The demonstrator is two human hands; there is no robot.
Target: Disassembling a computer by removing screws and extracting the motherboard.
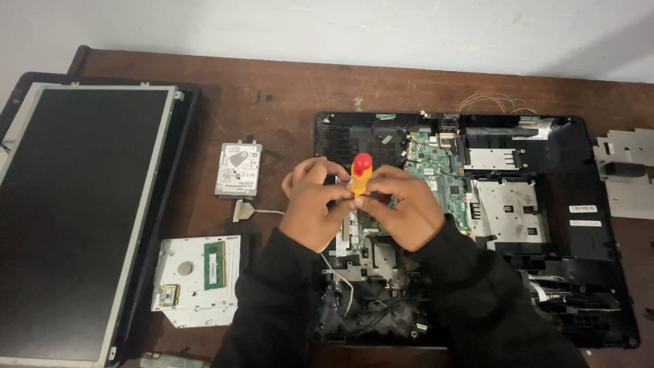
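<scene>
step: unscrewing, judged | left hand [310, 204] and right hand [402, 208] both closed on upright yellow-red screwdriver [360, 174] over green motherboard [436, 174] in open computer chassis [599, 232] | next: keep tip seated, steady vertical turning

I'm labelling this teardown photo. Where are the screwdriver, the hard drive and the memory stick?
screwdriver [360, 172]: head view, on its red and yellow handle.
hard drive [239, 169]: head view, middle of its labelled top.
memory stick [214, 264]: head view, centre of the green board.
</scene>
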